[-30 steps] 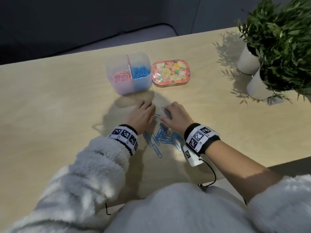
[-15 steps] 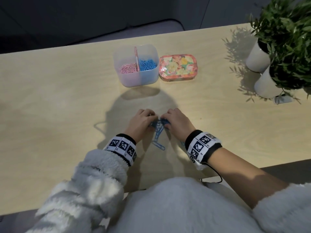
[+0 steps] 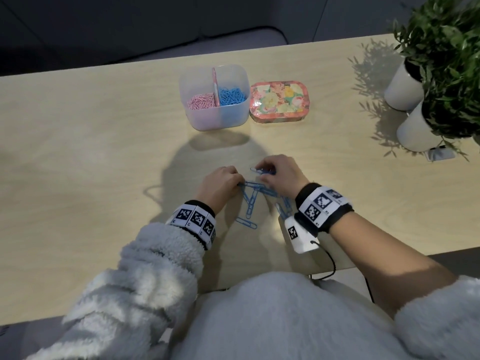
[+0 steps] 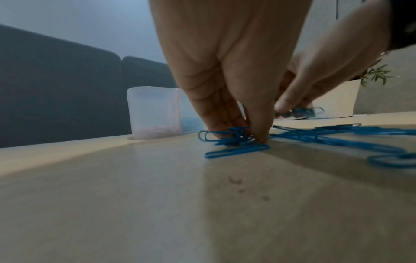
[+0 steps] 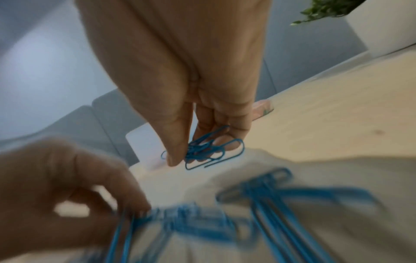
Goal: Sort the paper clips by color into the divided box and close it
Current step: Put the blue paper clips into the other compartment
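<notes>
Several blue paper clips [image 3: 253,197] lie on the wooden table between my hands. My right hand [image 3: 270,172] pinches a small bunch of blue clips [image 5: 202,149] just above the table. My left hand [image 3: 235,181] has its fingertips [image 4: 258,137] down on a cluster of blue clips [image 4: 234,140], pinching them against the table. The translucent divided box [image 3: 215,118] stands farther back, open, with pink clips [image 3: 201,101] in its left half and blue clips [image 3: 232,93] in its right half. Its floral lid [image 3: 279,100] lies to the box's right.
Two white pots [image 3: 413,131] with green plants stand at the table's right end. The table's near edge runs close under my wrists. A dark sofa stands behind the far edge.
The spread pile of blue clips between my hands has thinned. My right hand now holds a bunch lifted off the table, and my left hand has closed onto clips beside it.
</notes>
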`<state>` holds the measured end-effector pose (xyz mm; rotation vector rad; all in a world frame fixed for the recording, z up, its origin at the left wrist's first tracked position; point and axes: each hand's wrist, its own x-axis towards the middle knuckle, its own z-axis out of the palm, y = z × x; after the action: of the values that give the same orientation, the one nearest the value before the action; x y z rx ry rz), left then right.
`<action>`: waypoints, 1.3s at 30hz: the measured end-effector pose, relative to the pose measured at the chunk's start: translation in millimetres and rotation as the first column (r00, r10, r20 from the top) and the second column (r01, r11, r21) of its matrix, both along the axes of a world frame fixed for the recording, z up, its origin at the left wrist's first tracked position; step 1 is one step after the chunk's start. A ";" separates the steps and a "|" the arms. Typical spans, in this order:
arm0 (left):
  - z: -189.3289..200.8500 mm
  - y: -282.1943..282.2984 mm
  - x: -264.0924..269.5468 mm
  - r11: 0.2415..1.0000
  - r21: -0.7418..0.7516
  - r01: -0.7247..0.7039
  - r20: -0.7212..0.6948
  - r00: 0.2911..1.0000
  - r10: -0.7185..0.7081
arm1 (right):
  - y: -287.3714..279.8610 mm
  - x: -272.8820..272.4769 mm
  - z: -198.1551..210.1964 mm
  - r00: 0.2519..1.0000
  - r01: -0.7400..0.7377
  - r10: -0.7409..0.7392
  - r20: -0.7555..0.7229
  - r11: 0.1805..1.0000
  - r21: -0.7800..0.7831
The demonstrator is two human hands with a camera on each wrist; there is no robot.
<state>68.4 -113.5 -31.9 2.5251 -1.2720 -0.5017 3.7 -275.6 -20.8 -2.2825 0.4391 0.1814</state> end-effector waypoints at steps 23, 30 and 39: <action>51.8 -32.1 59.2 0.808 -0.357 -0.469 -0.255 0.881 0.399 | -32.5 152.1 70.2 0.957 0.205 -0.229 0.176 0.968 0.146; 79.5 -80.6 132.1 0.758 -0.375 -0.533 -0.155 0.843 0.516 | -62.4 26.8 34.6 0.942 0.285 -0.304 0.144 0.948 0.140; 74.6 -105.1 131.5 0.824 -0.074 -0.562 -0.047 0.827 0.560 | -80.2 -63.5 11.9 0.916 0.394 -0.394 0.072 0.919 0.022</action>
<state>200.0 -218.7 42.6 2.6343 -0.4670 -0.3243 -59.8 -355.8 -9.0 -2.1337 0.8453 -0.1068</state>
